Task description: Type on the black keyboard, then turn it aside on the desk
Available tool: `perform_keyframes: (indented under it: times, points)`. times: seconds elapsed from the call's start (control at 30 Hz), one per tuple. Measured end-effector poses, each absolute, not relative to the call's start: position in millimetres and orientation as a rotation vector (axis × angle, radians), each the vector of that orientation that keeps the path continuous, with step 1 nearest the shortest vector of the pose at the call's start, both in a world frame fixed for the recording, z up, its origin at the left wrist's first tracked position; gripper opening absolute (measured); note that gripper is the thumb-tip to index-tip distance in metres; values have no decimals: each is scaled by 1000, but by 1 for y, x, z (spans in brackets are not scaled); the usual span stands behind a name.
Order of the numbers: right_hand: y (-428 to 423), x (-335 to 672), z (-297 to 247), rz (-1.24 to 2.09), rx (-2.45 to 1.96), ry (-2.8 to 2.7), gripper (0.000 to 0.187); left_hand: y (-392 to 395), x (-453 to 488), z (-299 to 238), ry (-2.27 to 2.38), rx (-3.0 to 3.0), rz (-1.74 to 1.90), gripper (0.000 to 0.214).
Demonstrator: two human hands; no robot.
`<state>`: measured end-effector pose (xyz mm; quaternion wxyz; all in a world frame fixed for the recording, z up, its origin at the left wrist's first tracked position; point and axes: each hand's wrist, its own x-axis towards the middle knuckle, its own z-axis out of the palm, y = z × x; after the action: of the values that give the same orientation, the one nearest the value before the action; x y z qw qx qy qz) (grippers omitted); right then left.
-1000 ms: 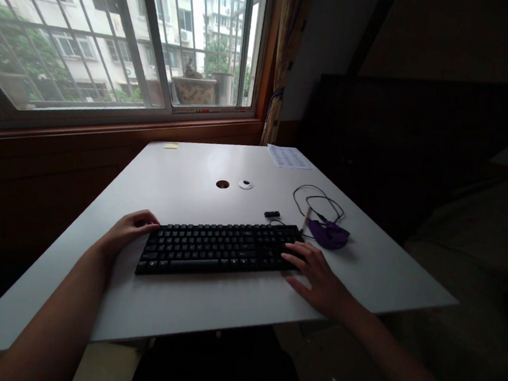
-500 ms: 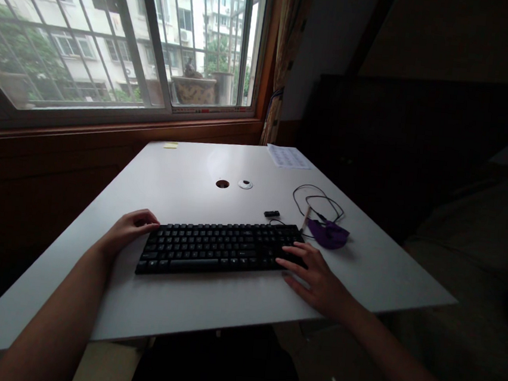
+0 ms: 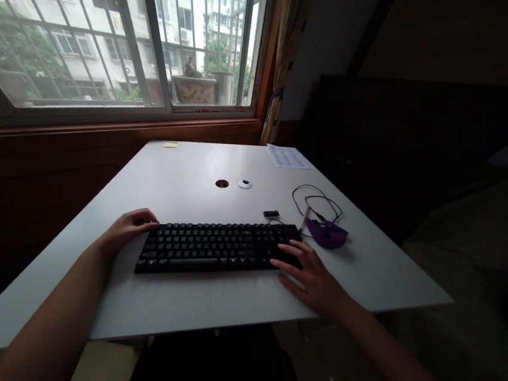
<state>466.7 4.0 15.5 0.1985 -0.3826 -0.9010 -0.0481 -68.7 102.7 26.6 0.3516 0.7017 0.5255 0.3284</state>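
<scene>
Basically a white desk (image 3: 184, 166) by a barred window (image 3: 156, 31), dim rm. Black kbd (image 3: 203, 248) nr front edge; L hand (image 3: 131, 229) curled at its far-left corner, can't tell if pinching; R hand (image 3: 315, 277) spread over right end. Purple cloth (image 3: 327, 234) + cable (image 3: 321, 217) just beside, papers (image 3: 288, 156) at back.

Shows black across the keyboard (image 3: 205, 256), with pale marks on its keys (image 3: 199, 239). Runs white over the surface (image 3: 178, 177), broken by a reddish-brown hole (image 3: 221, 184) and a white cap (image 3: 241, 185) with a dark centre. Reads purple on the bundle (image 3: 327, 236), black on the cable (image 3: 311, 186) and the block (image 3: 271, 214), yellow on the note (image 3: 170, 145), white with grey printed blocks on the sheet (image 3: 288, 157). Carries dark squares on the tan curtain (image 3: 276, 112), dark blotches on the tan pot (image 3: 194, 91).
</scene>
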Motion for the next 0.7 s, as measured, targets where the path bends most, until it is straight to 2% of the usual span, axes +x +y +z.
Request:
perform_keyframes:
  times: [0.4,0.7]
  points:
    - [6,469,13,-139,-1068,-2475,54,104,-70,25,1361,1843,837,34]
    - [6,469,13,-137,-1101,-2436,63,104,-71,25,1370,1847,831,34]
